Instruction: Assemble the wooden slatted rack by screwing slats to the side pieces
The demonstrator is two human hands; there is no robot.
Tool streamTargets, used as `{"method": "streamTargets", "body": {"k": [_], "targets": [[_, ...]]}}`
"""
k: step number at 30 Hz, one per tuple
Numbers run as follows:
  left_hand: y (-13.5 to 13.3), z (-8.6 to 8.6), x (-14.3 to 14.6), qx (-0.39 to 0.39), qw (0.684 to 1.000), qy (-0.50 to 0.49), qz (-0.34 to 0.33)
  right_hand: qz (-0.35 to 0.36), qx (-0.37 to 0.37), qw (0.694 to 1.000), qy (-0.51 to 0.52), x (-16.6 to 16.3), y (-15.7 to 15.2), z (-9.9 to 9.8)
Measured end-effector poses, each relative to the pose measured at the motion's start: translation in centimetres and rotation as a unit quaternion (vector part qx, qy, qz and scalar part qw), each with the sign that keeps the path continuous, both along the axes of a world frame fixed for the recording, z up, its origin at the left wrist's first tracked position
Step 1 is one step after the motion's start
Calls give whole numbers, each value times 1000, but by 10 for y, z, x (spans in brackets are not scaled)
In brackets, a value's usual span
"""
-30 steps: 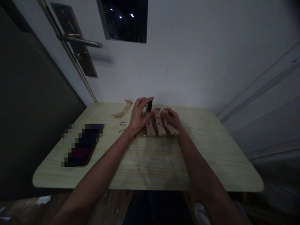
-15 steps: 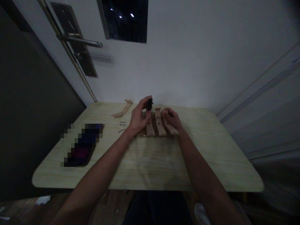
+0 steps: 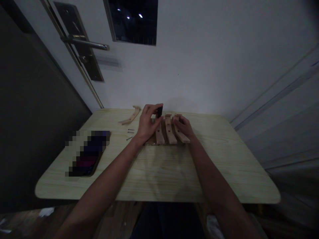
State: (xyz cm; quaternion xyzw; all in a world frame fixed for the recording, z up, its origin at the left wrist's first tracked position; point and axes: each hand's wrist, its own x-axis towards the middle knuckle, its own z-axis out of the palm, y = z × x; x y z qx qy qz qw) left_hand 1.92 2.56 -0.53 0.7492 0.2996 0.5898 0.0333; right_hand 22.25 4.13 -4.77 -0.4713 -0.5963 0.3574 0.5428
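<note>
Three pale wooden slats (image 3: 170, 132) lie side by side on a darker piece at the far middle of the table (image 3: 159, 172). My left hand (image 3: 147, 124) has its fingers closed round a small black handle (image 3: 159, 111) that stands upright over the left slat. My right hand (image 3: 183, 127) lies on the right slat and presses it down, fingers curled over its far end.
A loose curved wooden piece (image 3: 131, 117) lies at the table's back left, with a few small dark screws (image 3: 130, 132) near it. A dark flat device (image 3: 87, 154) rests at the left. Behind the table is a white door with a metal handle (image 3: 86, 42).
My left hand's fingers have shifted slightly on the black handle, turning it a little. My right hand and the slats have stayed where they were.
</note>
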Motion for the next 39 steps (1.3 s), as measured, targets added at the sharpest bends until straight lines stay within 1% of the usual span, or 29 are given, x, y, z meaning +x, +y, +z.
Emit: {"method": "streamTargets", "body": {"k": [6,11,15,17,22,28,31,35,39], "targets": [[-1,-2,2,-17,999,-19,-23,-4,5,1000,-8,0,0,1],[-1,-4,2,-32,998,-14,-54,-1,3,1000,-6,-1,0,1],[-4,-2,1,-46,996,-4,-77,1,-1,1000,-7,0,2,-1],[-4,0,1,-33,997,6,-68,-2,1,1000,-14,1,2,-2],[-1,2,-1,3,1000,14,-11,-5,9,1000,-7,0,1,0],[-1,2,-1,-8,1000,5,5,3,-2,1000,-3,0,0,1],[-3,2,0,-16,1000,2,0,-2,-2,1000,-9,0,1,0],[-3,2,-1,-19,1000,12,-17,3,-5,1000,8,1,1,-1],[-2,2,-1,-21,999,17,-43,4,2,1000,2,1,2,-1]]}}
